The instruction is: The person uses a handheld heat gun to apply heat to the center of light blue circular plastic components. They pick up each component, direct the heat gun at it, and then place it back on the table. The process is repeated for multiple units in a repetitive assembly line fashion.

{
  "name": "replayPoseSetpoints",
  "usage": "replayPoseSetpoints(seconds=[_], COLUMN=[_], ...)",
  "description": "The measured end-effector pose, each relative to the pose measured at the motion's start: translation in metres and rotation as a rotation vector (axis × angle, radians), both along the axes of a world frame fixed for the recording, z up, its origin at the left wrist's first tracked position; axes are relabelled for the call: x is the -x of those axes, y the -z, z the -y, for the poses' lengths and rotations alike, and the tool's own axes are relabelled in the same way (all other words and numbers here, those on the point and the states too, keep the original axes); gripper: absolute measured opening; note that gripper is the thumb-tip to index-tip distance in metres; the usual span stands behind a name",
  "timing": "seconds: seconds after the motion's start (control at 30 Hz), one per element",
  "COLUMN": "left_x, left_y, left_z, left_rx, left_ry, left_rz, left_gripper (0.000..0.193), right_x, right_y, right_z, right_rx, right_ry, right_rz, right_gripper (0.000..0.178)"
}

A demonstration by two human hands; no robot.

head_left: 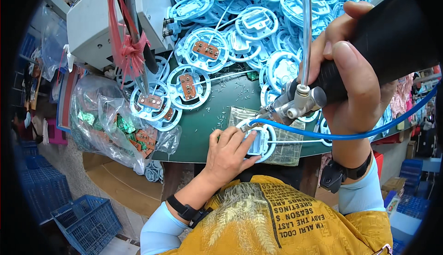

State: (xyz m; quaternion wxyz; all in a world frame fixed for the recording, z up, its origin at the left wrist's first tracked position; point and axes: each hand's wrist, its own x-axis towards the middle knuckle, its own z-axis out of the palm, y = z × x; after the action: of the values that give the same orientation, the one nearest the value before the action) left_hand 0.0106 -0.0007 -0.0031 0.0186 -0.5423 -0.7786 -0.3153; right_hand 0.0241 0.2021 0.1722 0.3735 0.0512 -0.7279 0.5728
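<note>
My right hand (353, 70) is wrapped round the thick black body of a power screwdriver (392, 38). Its metal nose (277, 109) points down and left, with a clear tube and a blue hose joined to it. At the table's near edge, my left hand (228, 151) holds a light-blue round plastic part (265, 144) down, fingertips on its left rim. The screwdriver's tip meets the part's upper left side, beside my left fingertips; the exact contact spot is hidden. Under the part lies a pad wrapped in clear tape (288, 151).
A heap of similar blue parts (258, 22) covers the back. Several with brown circuit boards (188, 86) lie left of centre. Loose screws (221, 93) dot the green tabletop (194, 139). Left stand a plastic bag of boards (110, 121), a grey metal box (101, 22) and, on the floor, a blue crate (87, 222).
</note>
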Motion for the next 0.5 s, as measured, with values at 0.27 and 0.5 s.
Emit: replayPoseSetpoints(seconds=[0.27,0.5], left_x=[0.0,-0.006], left_y=[0.006,0.024], left_z=[-0.001,-0.001], left_rx=[-0.058,-0.206], left_ry=[-0.014,-0.147], left_rz=[0.047,0.219], left_gripper=[0.061,0.109], right_x=[0.004,0.002], right_y=[0.015,0.012], right_z=[0.011,0.013], right_rx=[0.15,0.046], right_ry=[0.018,0.009], right_rz=[-0.001,-0.034], right_gripper=[0.041,0.046])
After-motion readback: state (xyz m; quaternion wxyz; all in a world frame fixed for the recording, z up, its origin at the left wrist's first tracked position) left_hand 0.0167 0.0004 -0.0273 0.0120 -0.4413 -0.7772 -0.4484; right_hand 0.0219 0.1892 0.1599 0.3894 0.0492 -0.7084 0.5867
